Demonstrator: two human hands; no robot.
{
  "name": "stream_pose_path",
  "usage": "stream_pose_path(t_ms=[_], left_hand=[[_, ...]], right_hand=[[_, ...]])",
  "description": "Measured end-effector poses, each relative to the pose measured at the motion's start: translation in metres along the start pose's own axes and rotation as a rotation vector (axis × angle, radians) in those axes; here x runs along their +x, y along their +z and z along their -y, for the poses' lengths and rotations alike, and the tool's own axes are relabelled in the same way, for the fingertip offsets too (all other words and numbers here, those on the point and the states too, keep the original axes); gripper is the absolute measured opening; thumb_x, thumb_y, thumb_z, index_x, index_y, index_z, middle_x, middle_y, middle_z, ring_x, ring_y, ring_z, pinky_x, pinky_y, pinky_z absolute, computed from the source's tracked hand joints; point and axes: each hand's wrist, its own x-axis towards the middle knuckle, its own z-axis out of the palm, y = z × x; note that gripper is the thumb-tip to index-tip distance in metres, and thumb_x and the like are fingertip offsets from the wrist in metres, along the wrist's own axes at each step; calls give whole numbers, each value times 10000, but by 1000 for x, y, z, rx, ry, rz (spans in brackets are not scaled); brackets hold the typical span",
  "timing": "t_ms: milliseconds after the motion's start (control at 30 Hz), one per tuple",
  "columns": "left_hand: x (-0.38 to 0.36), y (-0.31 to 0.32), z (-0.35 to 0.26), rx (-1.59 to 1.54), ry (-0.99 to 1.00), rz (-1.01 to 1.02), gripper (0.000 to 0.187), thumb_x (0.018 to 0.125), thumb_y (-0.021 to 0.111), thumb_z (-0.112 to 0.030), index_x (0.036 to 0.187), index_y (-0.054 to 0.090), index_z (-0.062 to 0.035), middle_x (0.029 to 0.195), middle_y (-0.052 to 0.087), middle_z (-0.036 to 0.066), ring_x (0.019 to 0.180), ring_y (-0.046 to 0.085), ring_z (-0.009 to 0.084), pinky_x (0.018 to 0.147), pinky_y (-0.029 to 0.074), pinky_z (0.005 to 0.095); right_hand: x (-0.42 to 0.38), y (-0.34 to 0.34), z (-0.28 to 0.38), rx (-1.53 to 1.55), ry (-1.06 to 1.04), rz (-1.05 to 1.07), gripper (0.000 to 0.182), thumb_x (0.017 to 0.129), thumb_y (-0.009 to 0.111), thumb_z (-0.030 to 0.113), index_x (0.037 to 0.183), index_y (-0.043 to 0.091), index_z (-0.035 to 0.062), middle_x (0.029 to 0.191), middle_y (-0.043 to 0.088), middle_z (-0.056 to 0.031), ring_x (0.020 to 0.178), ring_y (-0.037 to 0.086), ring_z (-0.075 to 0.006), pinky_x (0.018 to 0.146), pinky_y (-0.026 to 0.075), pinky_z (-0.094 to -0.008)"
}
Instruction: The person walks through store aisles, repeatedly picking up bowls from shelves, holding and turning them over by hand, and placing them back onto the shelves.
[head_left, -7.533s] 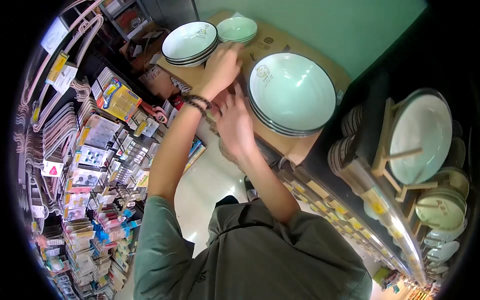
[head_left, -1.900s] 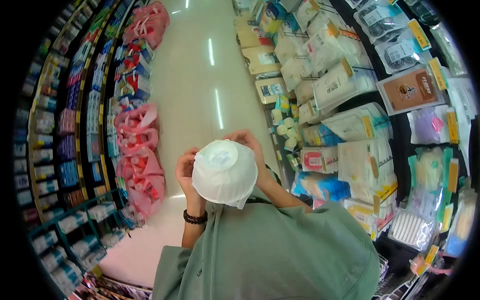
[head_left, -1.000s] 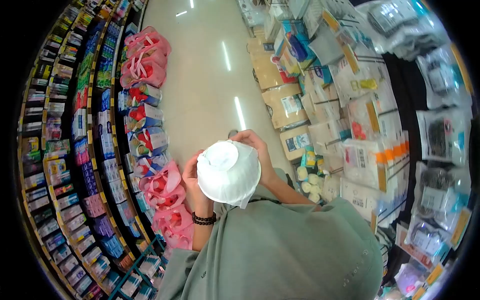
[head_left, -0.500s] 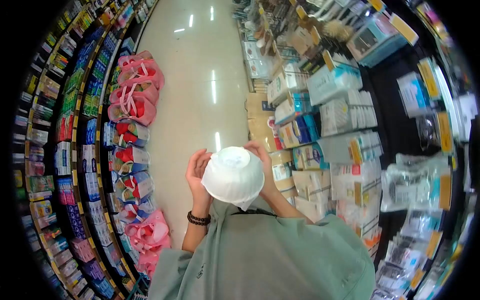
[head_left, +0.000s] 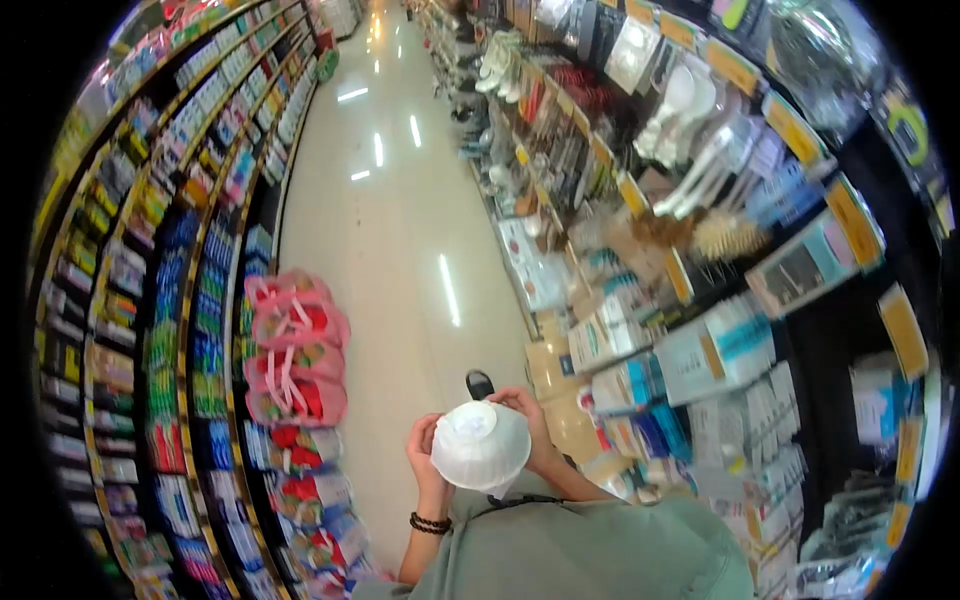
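Note:
A white bowl-shaped item [head_left: 490, 455], its round base facing up, is held close in front of the green top. My left hand [head_left: 425, 455] grips its left side, with a dark beaded bracelet on the wrist. My right hand [head_left: 528, 420] holds the upper right side, fingers curled at the edge. Whether the item is a single bowl or a wrapped stack cannot be told. A black shoe tip [head_left: 480, 384] shows on the floor just beyond the bowl.
Shelves of boxed goods [head_left: 210, 290] line the left, with pink bags [head_left: 298, 375] beside them. Racks of packaged utensils and brushes [head_left: 690, 190] stand on the right. A shiny tiled floor [head_left: 390, 250] runs between them.
The view has swung up and shows more of the aisle ahead. The bowl and both hands appear lower in the picture, still together. A shoe has come into view.

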Motion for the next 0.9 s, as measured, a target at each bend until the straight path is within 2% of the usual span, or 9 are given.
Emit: stream_pose_path(t_ms=[33, 200, 433, 633, 733, 833, 900], left_hand=[[31, 6, -2, -4, -4, 3, 205, 880, 623, 14, 1082, 589, 10, 1076, 660, 107, 1005, 633, 188, 887, 524, 311], [180, 49, -36, -21, 35, 12, 179, 897, 604, 6, 1074, 583, 2, 1083, 657, 105, 985, 640, 186, 868, 535, 312], [328, 92, -73, -129, 87, -61, 174, 900, 608, -12, 1072, 596, 14, 1068, 663, 99, 966, 644, 184, 859, 536, 313], [447, 104, -78, -50, 74, -47, 203, 896, 612, -15, 1094, 599, 26, 1067, 665, 94, 956, 646, 182, 860, 532, 318], [519, 111, -75, -88, 44, -44, 191, 898, 606, -20, 1083, 601, 25, 1057, 668, 93, 950, 646, 183, 855, 535, 320], [602, 128, -91, -107, 21, -26, 176, 906, 590, -25, 1075, 600, 22, 1049, 669, 95, 948, 646, 186, 849, 539, 325], [652, 144, -107, -124, 2, -9, 167, 917, 572, -38, 1073, 599, 18, 1047, 668, 97, 949, 644, 185, 844, 542, 328]], right_hand=[[32, 3, 7, -104, -73, 51, 176, 933, 522, 120, 1076, 566, 26, 1065, 630, -85, 1002, 600, -160, 924, 475, -306], [187, 33, 54, -89, -87, 105, 195, 935, 523, 132, 1091, 566, 24, 1091, 630, -93, 1017, 601, -162, 926, 474, -303], [345, 68, 86, -121, -124, 193, 199, 936, 514, 129, 1102, 557, 27, 1106, 622, -94, 1044, 586, -156, 927, 472, -298], [461, 83, 91, 20, -51, 86, 192, 943, 497, 127, 1098, 563, 36, 1102, 619, -79, 1028, 584, -149, 912, 470, -290], [530, 86, 92, -99, -134, 136, 180, 924, 546, 125, 1082, 562, 41, 1088, 625, -79, 1028, 593, -160, 930, 466, -294], [599, 103, 108, -110, -135, 65, 206, 938, 496, 119, 1114, 562, 35, 1088, 616, -74, 1020, 585, -153, 920, 465, -291], [643, 119, 130, -167, -163, 66, 203, 929, 508, 101, 1112, 565, 35, 1078, 621, -72, 1012, 588, -151, 917, 466, -290]])
